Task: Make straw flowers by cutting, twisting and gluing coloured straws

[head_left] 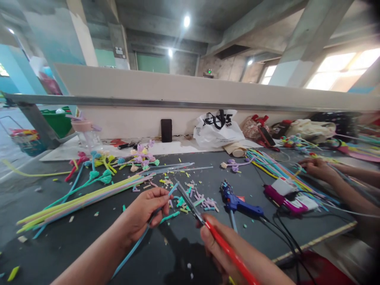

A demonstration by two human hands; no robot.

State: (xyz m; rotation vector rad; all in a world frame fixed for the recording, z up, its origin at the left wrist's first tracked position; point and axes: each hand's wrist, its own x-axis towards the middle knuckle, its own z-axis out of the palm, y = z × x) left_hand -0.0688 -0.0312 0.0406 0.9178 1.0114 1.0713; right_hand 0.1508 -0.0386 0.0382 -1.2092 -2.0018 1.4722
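Observation:
My left hand (145,211) is closed in a pinch on a light blue pipe cleaner (133,249), whose tip reaches up toward the scissor blades. My right hand (219,249) grips red-handled scissors (204,221); the grey blades (185,198) point up and left, close to the stem's tip. Below them lie several small cut scraps (192,198) of coloured stem on the dark table (89,241).
A bundle of long pastel stems (80,200) lies at left, with finished flower shapes (139,156) behind. A blue glue gun (237,202) and a purple one (285,196) lie at right with cables. Another person's hands (317,168) work at far right. A white bag (218,128) stands against the wall.

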